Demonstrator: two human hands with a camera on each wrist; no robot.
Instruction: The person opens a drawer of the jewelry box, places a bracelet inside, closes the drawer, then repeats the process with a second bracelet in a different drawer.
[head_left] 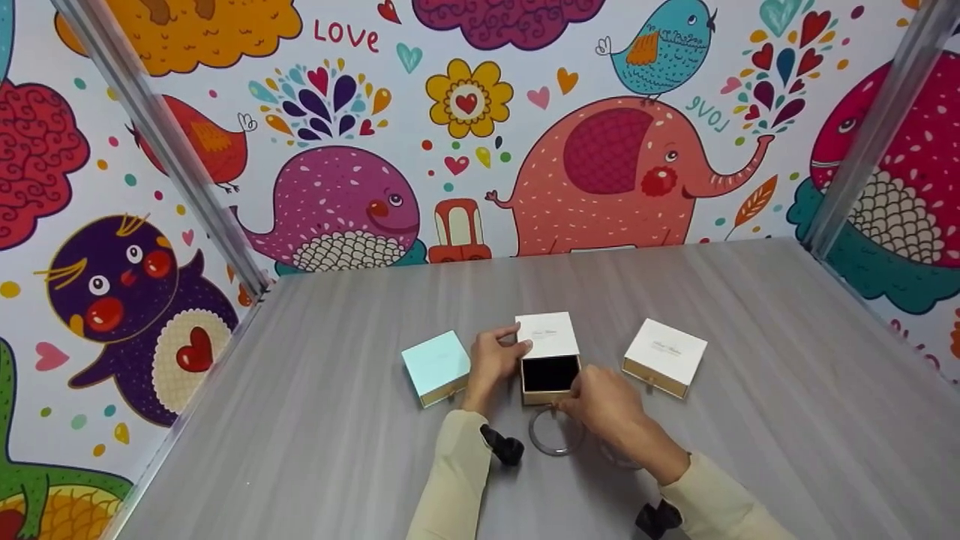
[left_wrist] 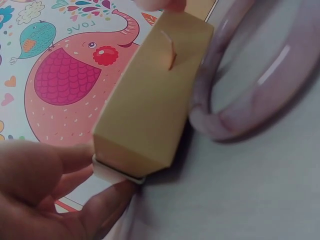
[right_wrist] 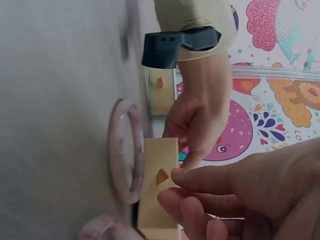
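Observation:
A white jewelry box (head_left: 545,334) stands at the middle of the table with its gold drawer (head_left: 551,394) pulled out, showing a black lining. My left hand (head_left: 496,361) grips the left side of the white sleeve, as the left wrist view also shows. My right hand (head_left: 611,401) pinches the front edge of the drawer near its right end, beside the small ribbon tab (right_wrist: 162,176). Just before the drawer lies a marbled pale purple bangle (head_left: 556,452). A second bangle (head_left: 621,459) is partly hidden beneath my right hand.
To the left sits a closed turquoise box (head_left: 436,364) with a gold front. A closed white box (head_left: 666,352) stands to the right. The grey table (head_left: 330,420) meets a cartoon-printed wall (head_left: 480,150) at the back, with metal posts (head_left: 180,157) at the corners.

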